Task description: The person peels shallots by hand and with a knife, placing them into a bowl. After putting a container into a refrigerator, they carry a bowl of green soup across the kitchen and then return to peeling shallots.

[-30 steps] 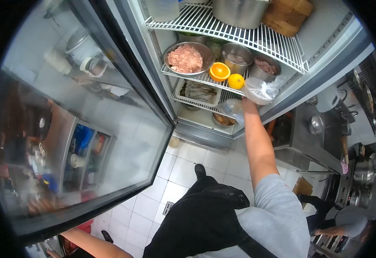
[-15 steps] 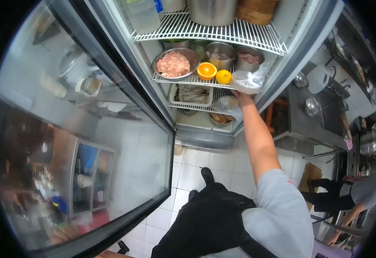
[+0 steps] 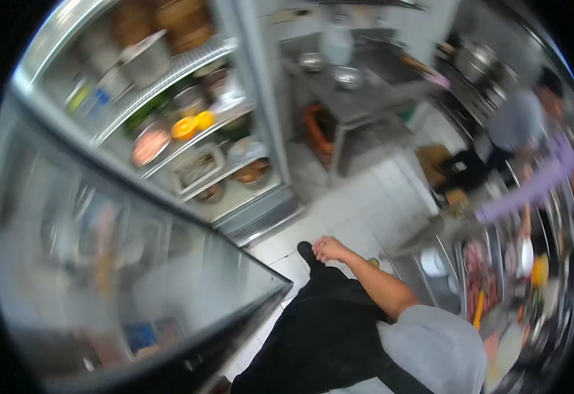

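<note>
My right hand point(image 3: 330, 249) hangs in front of my black apron point(image 3: 320, 315), above my dark shoe. Its fingers are loosely bent with small gaps between them, and no object shows in it. To its upper left stands the fridge, its glass door point(image 3: 136, 262) swung open. On the middle shelf are a bowl of pale minced meat point(image 3: 150, 147), a cut orange point(image 3: 184, 128), a yellow fruit point(image 3: 205, 119) and a whitish plastic bag point(image 3: 230, 97), blurred. Below lie a tray of food point(image 3: 198, 167) and another clear bag point(image 3: 247, 151). My left hand is out of sight.
A steel table point(image 3: 356, 98) with metal bowls stands right of the fridge, an orange crate point(image 3: 318, 131) beneath it. Another person point(image 3: 517, 125) works at the far right. A counter with meat containers point(image 3: 481, 276) runs along my right side. White tiles point(image 3: 366, 203) cover the floor.
My right hand has left the plastic bag on the fridge shelf and drawn back toward my body. My view has swung right, so the fridge now sits at upper left and the counter shows.
</note>
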`<state>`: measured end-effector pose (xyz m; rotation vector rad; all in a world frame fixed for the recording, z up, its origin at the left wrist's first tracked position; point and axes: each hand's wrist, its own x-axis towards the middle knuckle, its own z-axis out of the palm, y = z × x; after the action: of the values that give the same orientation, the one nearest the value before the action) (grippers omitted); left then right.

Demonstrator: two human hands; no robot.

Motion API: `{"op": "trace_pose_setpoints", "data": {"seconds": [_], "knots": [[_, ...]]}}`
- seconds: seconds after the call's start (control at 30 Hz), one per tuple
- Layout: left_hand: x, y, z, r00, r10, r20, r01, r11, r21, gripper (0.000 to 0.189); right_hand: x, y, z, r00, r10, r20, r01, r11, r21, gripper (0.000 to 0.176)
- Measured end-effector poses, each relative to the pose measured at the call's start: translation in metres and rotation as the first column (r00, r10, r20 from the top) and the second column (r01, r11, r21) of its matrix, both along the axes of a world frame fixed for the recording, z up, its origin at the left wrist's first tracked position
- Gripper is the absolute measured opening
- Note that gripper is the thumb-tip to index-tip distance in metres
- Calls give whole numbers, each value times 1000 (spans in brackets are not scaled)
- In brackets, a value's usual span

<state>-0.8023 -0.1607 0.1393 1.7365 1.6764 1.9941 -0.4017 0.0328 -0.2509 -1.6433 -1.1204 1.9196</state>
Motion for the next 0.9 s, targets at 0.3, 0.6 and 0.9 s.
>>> {"op": "trace_pose_setpoints", "data": {"seconds": [0.3,0.6,0.9], "knots": [[149,177,48,864,-459,-206,458,887,-55,27,155,-187,96,762,-643,78,588,738,331,26],[216,308,57,862,-481,-160,484,875,-21,32,253,-359,186,25,-936,350,258,344,903,17],[257,403,-12,700,432,-570,-299,901,315,47,337,-414,154,-218,-638,738,309,672,673,39]]}}
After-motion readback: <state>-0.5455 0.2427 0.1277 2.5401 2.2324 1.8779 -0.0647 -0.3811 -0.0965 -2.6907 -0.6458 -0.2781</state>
